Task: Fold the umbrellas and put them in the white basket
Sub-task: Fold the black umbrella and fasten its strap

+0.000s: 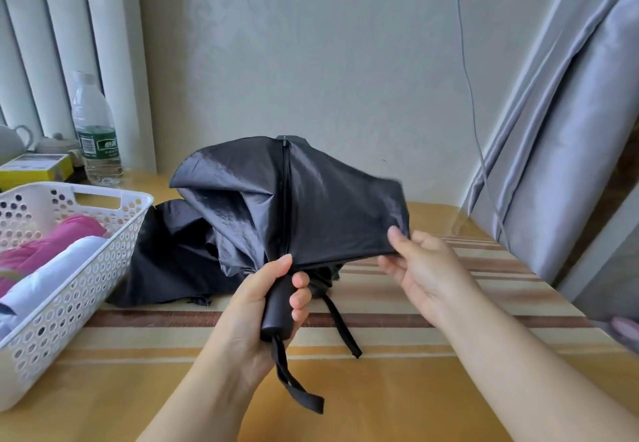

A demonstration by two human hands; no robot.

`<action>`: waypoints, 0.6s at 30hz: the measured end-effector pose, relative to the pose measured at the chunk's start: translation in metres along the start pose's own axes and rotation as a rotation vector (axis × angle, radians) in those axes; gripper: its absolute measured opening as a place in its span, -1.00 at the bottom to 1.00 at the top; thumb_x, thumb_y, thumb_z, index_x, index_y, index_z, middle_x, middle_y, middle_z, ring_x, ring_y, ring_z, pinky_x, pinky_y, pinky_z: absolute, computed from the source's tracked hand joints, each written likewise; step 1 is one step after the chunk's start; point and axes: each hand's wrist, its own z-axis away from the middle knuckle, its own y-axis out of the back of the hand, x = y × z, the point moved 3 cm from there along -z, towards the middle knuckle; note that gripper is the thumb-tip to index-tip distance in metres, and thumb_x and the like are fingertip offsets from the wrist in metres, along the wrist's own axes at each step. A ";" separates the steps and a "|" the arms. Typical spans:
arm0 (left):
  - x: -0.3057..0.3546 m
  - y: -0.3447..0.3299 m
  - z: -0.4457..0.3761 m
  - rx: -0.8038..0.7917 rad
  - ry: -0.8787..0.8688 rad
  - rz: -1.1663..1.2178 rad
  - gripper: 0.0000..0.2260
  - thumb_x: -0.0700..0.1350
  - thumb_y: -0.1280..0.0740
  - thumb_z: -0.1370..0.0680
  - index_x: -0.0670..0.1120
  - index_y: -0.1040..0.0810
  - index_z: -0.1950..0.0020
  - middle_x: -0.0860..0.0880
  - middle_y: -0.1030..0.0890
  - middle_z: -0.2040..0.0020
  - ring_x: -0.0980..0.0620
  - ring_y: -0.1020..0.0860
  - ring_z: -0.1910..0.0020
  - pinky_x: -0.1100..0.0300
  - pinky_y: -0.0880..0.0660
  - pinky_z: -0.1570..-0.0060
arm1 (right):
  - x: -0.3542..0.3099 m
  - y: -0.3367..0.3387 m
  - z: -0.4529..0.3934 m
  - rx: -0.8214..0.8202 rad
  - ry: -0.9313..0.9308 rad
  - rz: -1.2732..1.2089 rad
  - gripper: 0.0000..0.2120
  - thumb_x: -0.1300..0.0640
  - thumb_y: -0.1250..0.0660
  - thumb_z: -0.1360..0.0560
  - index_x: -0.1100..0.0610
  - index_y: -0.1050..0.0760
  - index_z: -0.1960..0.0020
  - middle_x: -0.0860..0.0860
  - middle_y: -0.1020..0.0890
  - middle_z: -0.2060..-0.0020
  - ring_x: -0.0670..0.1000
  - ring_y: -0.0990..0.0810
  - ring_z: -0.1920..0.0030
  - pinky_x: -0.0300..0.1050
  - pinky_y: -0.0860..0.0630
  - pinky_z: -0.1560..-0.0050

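Left hand [273, 303] clamped around the stubby handle of the collapsed black fabric umbrella [287, 199], shaft upright mid-table, right hand [420, 268] pinching its right canopy edge, perforated white plastic basket [114, 234] waiting left.

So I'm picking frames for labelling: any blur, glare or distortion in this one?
Head view: soft, even daylight, no hard shadows; wide-angle bending at the curtain and basket; slight motion blur on the umbrella edge near the right hand; left hand sharp.
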 end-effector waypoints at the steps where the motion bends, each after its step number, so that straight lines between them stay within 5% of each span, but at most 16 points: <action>1: 0.000 -0.001 0.000 -0.005 0.007 0.021 -0.83 -0.14 -0.31 -0.38 -0.11 -0.35 0.12 -0.02 -0.39 0.40 0.13 -0.32 0.58 0.36 -0.30 0.65 | 0.001 0.003 -0.001 0.066 0.077 0.169 -0.86 0.16 -0.22 -0.62 0.18 -0.53 -0.05 0.05 -0.67 0.13 -0.12 -0.61 0.39 -0.30 -0.49 0.41; 5: 0.001 -0.004 0.002 -0.079 0.065 0.138 -0.53 -0.18 -0.59 -0.17 -0.12 -0.36 0.13 -0.03 -0.40 0.39 0.11 -0.34 0.58 0.32 -0.35 0.67 | 0.020 0.009 -0.002 0.056 -0.028 0.465 -0.84 0.09 -0.17 -0.64 0.13 -0.48 -0.05 0.02 -0.49 0.43 -0.11 -0.35 0.53 -0.31 -0.31 0.51; 8: 0.002 0.000 0.002 -0.107 0.077 0.113 -0.38 -0.21 -0.67 0.04 -0.13 -0.39 0.16 -0.05 -0.40 0.39 0.09 -0.34 0.58 0.30 -0.35 0.67 | 0.019 0.012 -0.001 0.072 -0.104 0.643 -0.57 0.05 -0.29 -0.58 0.09 -0.30 -0.41 0.05 -0.57 0.03 -0.05 -0.54 0.19 -0.18 -0.46 0.16; 11: 0.002 0.000 0.003 -0.126 0.071 0.010 -0.46 -0.15 -0.68 0.03 -0.17 -0.45 0.23 -0.06 -0.39 0.41 0.08 -0.33 0.59 0.29 -0.34 0.66 | -0.014 0.007 0.008 0.218 0.333 0.855 -0.41 0.02 -0.34 -0.53 0.03 -0.18 -0.49 -0.04 -0.38 -0.19 -0.04 -0.41 -0.21 -0.23 -0.36 -0.15; 14: 0.000 -0.002 0.005 -0.157 0.021 -0.117 -0.66 -0.08 -0.66 -0.06 -0.15 -0.61 0.33 -0.07 -0.40 0.41 0.09 -0.32 0.59 0.30 -0.31 0.65 | -0.043 -0.035 0.034 -0.004 0.843 0.939 -0.59 0.09 -0.34 -0.54 0.05 -0.39 -0.36 -0.08 -0.40 -0.13 -0.17 -0.39 -0.16 -0.51 -0.24 -0.15; 16: -0.003 -0.007 0.008 -0.157 -0.010 -0.223 -0.79 -0.07 -0.58 -0.22 -0.12 -0.62 0.28 -0.09 -0.40 0.41 0.07 -0.31 0.59 0.28 -0.30 0.64 | -0.037 -0.061 0.041 -0.175 0.922 1.077 -0.58 0.01 -0.30 -0.55 0.03 -0.39 -0.39 -0.08 -0.38 -0.22 -0.14 -0.34 -0.26 -0.42 -0.21 -0.26; 18: -0.004 -0.010 0.010 -0.143 -0.038 -0.297 -0.85 -0.10 -0.49 -0.38 -0.13 -0.58 0.28 -0.11 -0.39 0.41 0.05 -0.30 0.59 0.26 -0.29 0.64 | -0.027 -0.075 0.041 -0.175 0.837 1.181 -0.51 -0.06 -0.23 -0.57 -0.05 -0.27 -0.47 -0.11 -0.23 -0.39 -0.07 -0.20 -0.39 -0.32 -0.13 -0.30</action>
